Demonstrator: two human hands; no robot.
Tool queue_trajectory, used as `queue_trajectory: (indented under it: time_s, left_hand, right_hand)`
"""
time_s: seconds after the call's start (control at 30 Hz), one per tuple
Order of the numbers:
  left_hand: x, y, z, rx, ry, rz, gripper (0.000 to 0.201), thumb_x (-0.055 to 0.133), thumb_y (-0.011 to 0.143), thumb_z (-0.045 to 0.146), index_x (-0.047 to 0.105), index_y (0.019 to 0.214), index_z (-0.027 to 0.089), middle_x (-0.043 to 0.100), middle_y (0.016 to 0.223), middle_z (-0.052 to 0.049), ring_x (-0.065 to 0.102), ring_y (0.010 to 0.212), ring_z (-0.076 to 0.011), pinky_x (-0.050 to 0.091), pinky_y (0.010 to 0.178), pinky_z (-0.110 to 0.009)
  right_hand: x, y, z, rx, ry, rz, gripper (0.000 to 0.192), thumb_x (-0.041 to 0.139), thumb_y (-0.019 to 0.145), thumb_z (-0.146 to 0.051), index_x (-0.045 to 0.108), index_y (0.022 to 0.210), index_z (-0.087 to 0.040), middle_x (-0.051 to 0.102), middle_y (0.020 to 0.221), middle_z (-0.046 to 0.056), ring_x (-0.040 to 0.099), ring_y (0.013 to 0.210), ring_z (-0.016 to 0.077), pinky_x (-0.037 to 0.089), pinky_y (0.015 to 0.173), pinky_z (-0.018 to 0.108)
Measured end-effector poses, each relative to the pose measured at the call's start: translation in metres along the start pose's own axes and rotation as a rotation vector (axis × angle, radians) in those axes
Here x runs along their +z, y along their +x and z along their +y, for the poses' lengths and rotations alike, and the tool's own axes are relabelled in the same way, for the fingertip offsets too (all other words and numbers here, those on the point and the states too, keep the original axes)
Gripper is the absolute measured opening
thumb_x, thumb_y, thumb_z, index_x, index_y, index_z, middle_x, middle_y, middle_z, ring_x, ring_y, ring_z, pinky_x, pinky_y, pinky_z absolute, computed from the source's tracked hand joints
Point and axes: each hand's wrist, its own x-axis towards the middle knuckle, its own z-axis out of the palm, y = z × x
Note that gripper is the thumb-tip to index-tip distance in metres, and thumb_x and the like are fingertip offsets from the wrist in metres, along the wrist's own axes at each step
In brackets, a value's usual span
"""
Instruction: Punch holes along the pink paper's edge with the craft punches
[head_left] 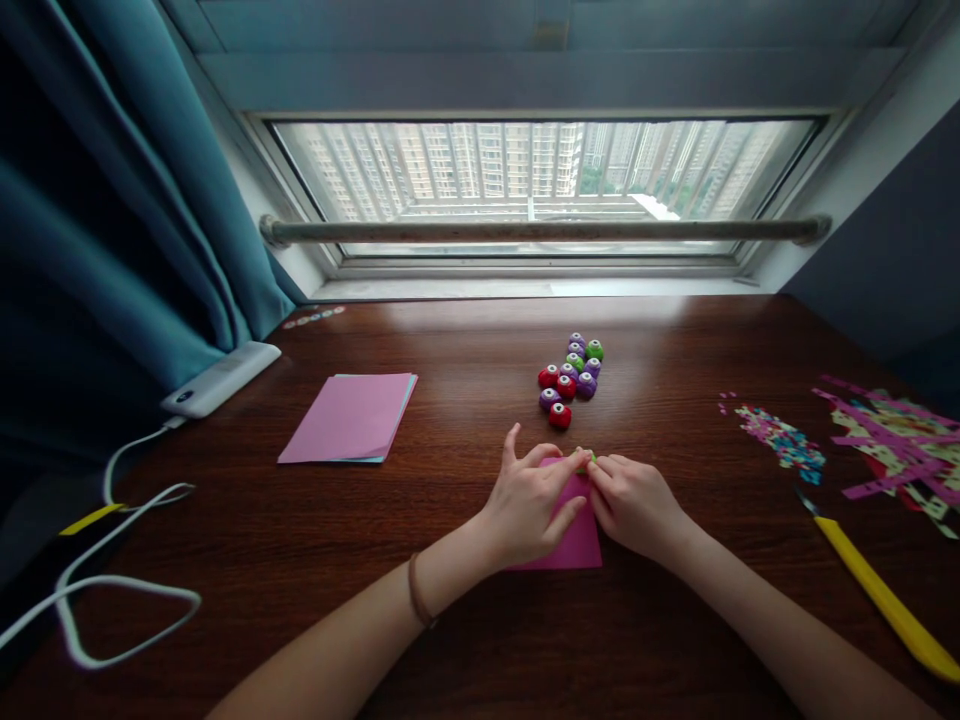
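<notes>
Pressing a green punch onto pink paper

A pink sheet (577, 540) is pinned flat on the table (465, 620) by the left hand (529, 505). A small green punch (586, 457) at its far edge is pinched by fingertips of both; right hand (634, 500) curled closed.

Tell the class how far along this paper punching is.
Done, it seems: confetti and cut strips lie at the right. In hand: left hand and right hand press a green punch onto a pink sheet. Left: the paper stack looks unpunched; other punches wait.
</notes>
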Motion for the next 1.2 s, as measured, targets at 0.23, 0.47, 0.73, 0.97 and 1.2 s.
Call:
queue_trajectory:
  time_s: [0.23, 0.47, 0.73, 0.97, 1.2]
  left_hand:
    - [0.01, -0.004, -0.014, 0.12, 0.014, -0.046, 0.057, 0.037, 0.089, 0.036, 0.015, 0.14, 0.023, 0.044, 0.136, -0.003, 0.024, 0.133, -0.0238, -0.014, 0.105, -0.056]
    - [0.014, -0.006, -0.021, 0.133, 0.037, -0.072, 0.067, 0.041, 0.087, 0.035, 0.004, 0.141, 0.02, 0.027, 0.146, -0.003, 0.003, 0.138, -0.0257, 0.0, 0.108, -0.057]
    - [0.026, -0.008, -0.03, 0.048, 0.111, 0.048, 0.07, 0.048, 0.085, 0.038, 0.012, 0.14, 0.014, 0.021, 0.147, -0.012, 0.009, 0.138, -0.0251, 0.014, 0.11, -0.052]
    - [0.026, -0.006, -0.03, 0.005, 0.106, -0.026, 0.069, 0.049, 0.084, 0.044, 0.02, 0.137, 0.011, 0.032, 0.142, -0.015, 0.017, 0.136, -0.0274, 0.02, 0.109, -0.054]
    - [0.023, -0.005, -0.028, 0.023, 0.061, -0.069, 0.061, 0.048, 0.084, 0.041, 0.027, 0.134, 0.012, 0.041, 0.137, -0.014, 0.025, 0.133, -0.0265, 0.019, 0.108, -0.056]
  right_hand:
    - [0.008, -0.001, 0.006, -0.033, 0.03, 0.099, 0.019, 0.044, 0.082, -0.013, 0.061, 0.091, -0.013, 0.055, 0.076, 0.003, 0.048, 0.073, 0.016, 0.036, 0.065, 0.029]
    - [0.01, -0.002, 0.007, -0.032, 0.075, 0.173, 0.021, 0.043, 0.086, -0.017, 0.061, 0.095, -0.012, 0.054, 0.073, 0.004, 0.046, 0.071, 0.0158, 0.036, 0.065, 0.029]
    - [0.015, 0.001, 0.012, 0.203, 0.237, 0.038, 0.05, 0.051, 0.084, -0.03, 0.04, 0.13, -0.014, 0.056, 0.08, 0.003, 0.051, 0.073, 0.0146, 0.04, 0.065, 0.026]
    - [0.011, 0.003, 0.021, 0.302, 0.391, -0.018, 0.02, 0.05, 0.086, -0.031, 0.057, 0.102, -0.022, 0.056, 0.078, 0.0, 0.051, 0.071, 0.0137, 0.039, 0.066, 0.025]
    - [0.015, 0.007, 0.06, 0.56, 0.51, 0.154, 0.029, 0.056, 0.08, -0.04, 0.059, 0.1, -0.019, 0.056, 0.069, 0.0, 0.049, 0.059, 0.0118, 0.037, 0.057, 0.024]
